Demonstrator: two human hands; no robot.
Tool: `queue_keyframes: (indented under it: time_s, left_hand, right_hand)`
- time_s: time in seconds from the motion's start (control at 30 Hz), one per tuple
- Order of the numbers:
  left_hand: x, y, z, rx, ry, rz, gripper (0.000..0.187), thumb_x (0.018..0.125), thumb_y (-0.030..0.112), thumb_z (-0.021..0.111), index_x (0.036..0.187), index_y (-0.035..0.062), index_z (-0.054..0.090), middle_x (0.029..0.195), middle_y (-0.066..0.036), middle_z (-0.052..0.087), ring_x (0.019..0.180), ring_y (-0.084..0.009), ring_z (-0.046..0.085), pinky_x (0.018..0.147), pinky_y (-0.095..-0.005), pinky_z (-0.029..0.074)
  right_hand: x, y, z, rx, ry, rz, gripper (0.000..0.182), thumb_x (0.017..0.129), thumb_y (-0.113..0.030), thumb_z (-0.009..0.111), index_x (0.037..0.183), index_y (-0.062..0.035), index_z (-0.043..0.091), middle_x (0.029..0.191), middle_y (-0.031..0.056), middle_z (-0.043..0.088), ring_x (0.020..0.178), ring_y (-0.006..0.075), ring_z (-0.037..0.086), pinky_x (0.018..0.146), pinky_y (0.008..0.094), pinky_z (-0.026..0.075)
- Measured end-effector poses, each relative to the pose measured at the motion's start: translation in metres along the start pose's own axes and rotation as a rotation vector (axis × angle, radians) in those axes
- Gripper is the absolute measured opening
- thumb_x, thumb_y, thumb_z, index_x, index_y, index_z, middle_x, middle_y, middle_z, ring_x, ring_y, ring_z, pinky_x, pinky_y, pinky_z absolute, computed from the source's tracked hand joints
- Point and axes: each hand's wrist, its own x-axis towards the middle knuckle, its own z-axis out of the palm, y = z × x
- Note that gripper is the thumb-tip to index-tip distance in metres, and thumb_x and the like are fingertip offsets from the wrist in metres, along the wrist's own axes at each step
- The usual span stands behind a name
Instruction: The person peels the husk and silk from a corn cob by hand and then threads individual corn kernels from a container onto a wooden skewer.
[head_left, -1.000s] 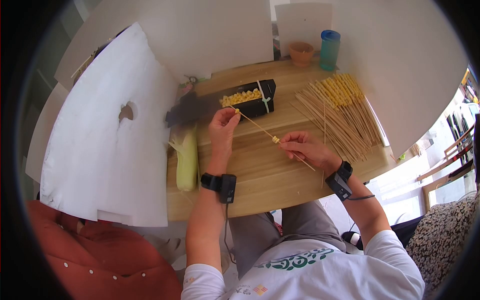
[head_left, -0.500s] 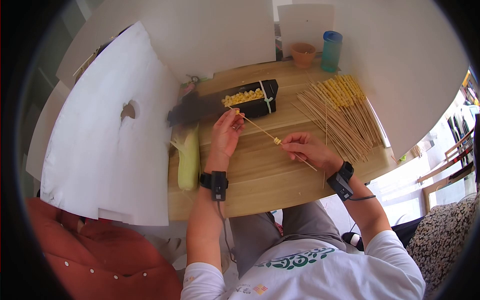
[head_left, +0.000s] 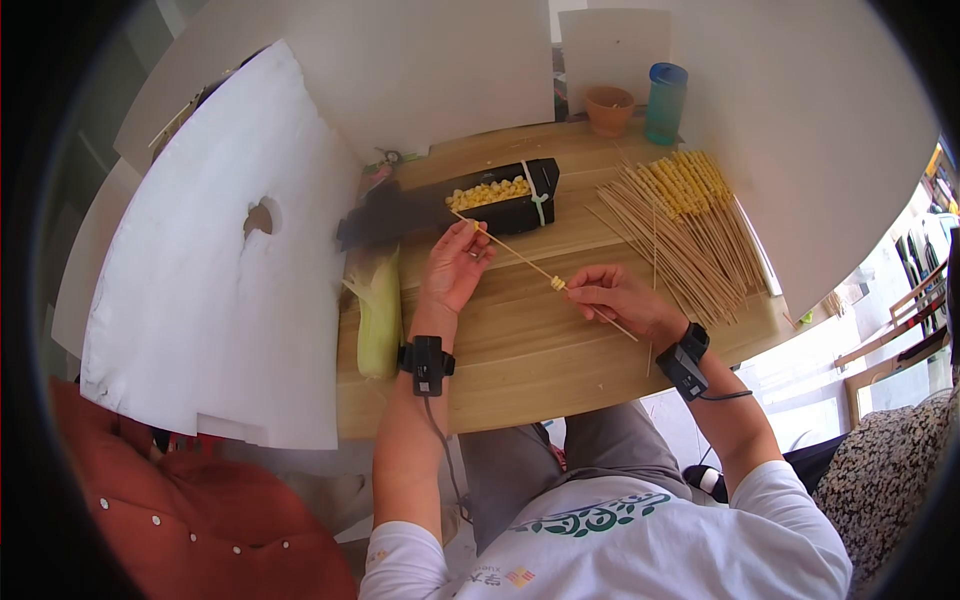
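Note:
A thin wooden skewer (head_left: 520, 257) slants between my two hands above the table. My right hand (head_left: 622, 300) is closed on it, pinching it just below a few threaded corn kernels (head_left: 558, 283). Near the skewer's upper end, the fingertips of my left hand (head_left: 458, 265) are closed around a yellow corn kernel (head_left: 478, 227) that the skewer appears to pass through. Just beyond my left hand sits a black box (head_left: 508, 216) of loose corn kernels (head_left: 488, 192), with a pale band tied round its end. An ear of corn in its husk (head_left: 379, 320) lies left of my left wrist.
Many bare skewers (head_left: 670, 250) lie at the right, several with corn-covered ends (head_left: 690, 180). At the back stand a terracotta pot (head_left: 609, 110) and a blue-green bottle (head_left: 665, 105). A white foam board (head_left: 220, 280) borders the left side. A person in red clothing (head_left: 200, 520) is at lower left.
Both hands keep nearly the same position and grip on the skewer and kernel. The left forearm has shifted slightly, and the whole view has moved a little.

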Motion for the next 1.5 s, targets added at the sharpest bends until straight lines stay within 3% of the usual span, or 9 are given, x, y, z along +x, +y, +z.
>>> queue_keyframes:
  time_s: [0.77,1.0,1.27,1.5]
  left_hand:
    - [-0.004,-0.011,0.006,0.092,-0.198,-0.23,0.005,0.089,0.007,0.065,0.093,0.009,0.064,0.089,-0.003,0.063,0.078,-0.0122,0.058,0.079,-0.0333,0.054]
    - [-0.012,-0.022,0.023,0.187,-0.154,-0.274,0.006,0.088,0.006,0.065,0.094,0.0086,0.064,0.085,-0.001,0.06,0.079,-0.0121,0.058,0.078,-0.0334,0.054]
    - [-0.018,-0.039,0.036,0.177,-0.177,-0.325,0.008,0.088,0.005,0.066,0.095,0.0075,0.063,0.092,-0.005,0.064,0.082,-0.0139,0.061,0.082,-0.032,0.053]
    - [-0.017,-0.046,0.038,0.196,-0.18,-0.316,0.008,0.087,0.007,0.068,0.094,0.009,0.065,0.089,-0.002,0.065,0.084,-0.0131,0.062,0.087,-0.0359,0.051]
  right_hand:
    - [-0.002,-0.003,0.0,-0.014,0.046,-0.005,0.015,0.089,-0.014,0.067,0.098,-0.002,0.065,0.066,0.0011,0.059,0.05,0.0022,0.045,0.045,0.0165,0.032]
    - [-0.001,-0.002,0.0,-0.026,0.035,-0.025,0.018,0.089,-0.019,0.067,0.098,-0.0032,0.066,0.067,-0.0006,0.059,0.051,0.0006,0.045,0.045,0.0157,0.031]
    - [0.004,-0.003,0.0,-0.037,0.041,-0.063,0.015,0.092,-0.018,0.065,0.099,-0.0049,0.066,0.068,-0.0011,0.061,0.051,0.0006,0.044,0.045,0.0155,0.031]
    - [0.003,0.002,-0.003,0.002,0.034,-0.083,0.017,0.092,-0.02,0.065,0.1,-0.0052,0.066,0.068,-0.0008,0.061,0.05,0.0002,0.044,0.045,0.0153,0.031]
